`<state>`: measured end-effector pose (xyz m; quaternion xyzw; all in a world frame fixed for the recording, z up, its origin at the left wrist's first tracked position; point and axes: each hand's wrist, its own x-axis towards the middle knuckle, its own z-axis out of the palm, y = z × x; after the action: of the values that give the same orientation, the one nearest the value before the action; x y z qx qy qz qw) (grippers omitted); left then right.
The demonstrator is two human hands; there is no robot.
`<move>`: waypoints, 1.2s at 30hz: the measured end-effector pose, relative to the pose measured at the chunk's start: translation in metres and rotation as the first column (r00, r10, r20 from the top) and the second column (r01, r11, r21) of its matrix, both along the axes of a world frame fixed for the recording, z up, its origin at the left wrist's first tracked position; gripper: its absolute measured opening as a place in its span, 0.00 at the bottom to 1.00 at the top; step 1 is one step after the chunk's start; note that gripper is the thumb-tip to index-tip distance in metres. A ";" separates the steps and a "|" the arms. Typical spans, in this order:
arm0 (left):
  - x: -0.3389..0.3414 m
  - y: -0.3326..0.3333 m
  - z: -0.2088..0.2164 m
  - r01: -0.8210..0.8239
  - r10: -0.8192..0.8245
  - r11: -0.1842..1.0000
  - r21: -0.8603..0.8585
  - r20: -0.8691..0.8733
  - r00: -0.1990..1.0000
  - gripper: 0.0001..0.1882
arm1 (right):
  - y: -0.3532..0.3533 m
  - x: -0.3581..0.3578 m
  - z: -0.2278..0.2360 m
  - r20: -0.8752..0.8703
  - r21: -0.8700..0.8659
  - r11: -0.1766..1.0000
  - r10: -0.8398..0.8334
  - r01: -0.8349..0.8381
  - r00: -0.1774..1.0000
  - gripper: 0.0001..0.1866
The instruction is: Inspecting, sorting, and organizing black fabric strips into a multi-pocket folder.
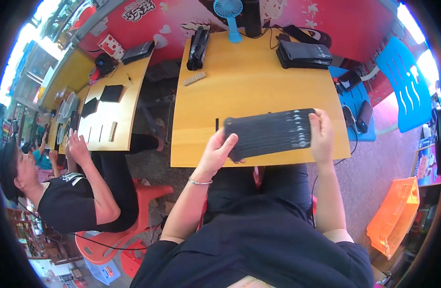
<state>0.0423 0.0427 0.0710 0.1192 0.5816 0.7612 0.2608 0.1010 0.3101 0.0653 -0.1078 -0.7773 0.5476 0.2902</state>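
Observation:
Both my hands hold a fanned stack of flat black pouches [271, 132] over the near edge of the wooden table [259, 86]. Pale printed marks line the stack's right end. My left hand [216, 150] grips the left end, thumb on top and fingers underneath. At the right end, my right hand [322, 135] closes around the edge with its thumb in front. Just beyond my left hand, a thin black strip [217, 125] lies on the table. Whatever is beneath the stack is hidden.
A tan segmented strip [194, 78] and a black bundle [198, 49] lie far left. More black pouches [304, 54] are piled far right, with a blue fan [230, 20] between. A co-worker [71, 192] sits left; a blue chair [405, 84] and orange crate [393, 218] stand right.

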 end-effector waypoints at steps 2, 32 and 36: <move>-0.032 -0.001 -0.003 0.023 -0.042 0.990 -0.137 -0.140 0.989 0.16 | 0.025 -0.004 -0.006 0.018 -0.047 0.999 -0.018 0.019 1.000 0.12; -0.162 0.075 -0.045 -0.248 0.071 0.932 -0.263 -0.539 0.840 0.14 | -0.027 -0.169 -0.045 -0.058 -0.149 0.847 0.507 -0.510 0.860 0.34; -0.162 0.089 -0.024 -0.183 -0.235 0.902 -0.390 -0.800 0.552 0.20 | -0.025 -0.171 -0.045 -0.098 -0.562 0.716 0.439 -0.414 0.893 0.20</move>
<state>-0.1201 0.1319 0.0473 0.4131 0.7854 0.4607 -0.0148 -0.0699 0.2846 0.0206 -0.0190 -0.5875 0.8035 0.0942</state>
